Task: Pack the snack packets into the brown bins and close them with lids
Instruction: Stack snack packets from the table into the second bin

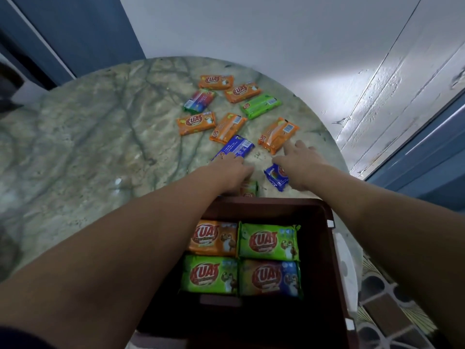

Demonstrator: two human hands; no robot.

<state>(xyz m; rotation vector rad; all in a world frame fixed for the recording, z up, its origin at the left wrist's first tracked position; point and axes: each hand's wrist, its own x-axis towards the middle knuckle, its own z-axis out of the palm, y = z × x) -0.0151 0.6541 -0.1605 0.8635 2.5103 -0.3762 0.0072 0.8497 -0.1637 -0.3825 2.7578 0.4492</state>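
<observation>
Beyond the brown bin (324,238), both hands, left (232,172) and right (299,165), reach open-fingered among scattered snack packets (227,127).

- Left hand (232,172) and forearm are bare, no ring or watch showing.
- Right hand (300,163) is bare too, forearm uncovered behind the wrist.

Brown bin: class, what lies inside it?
Inside the brown bin four snack packets show face up: one orange, two green, one orange-blue. The left forearm covers the bin's left part, so anything there is hidden.
</observation>
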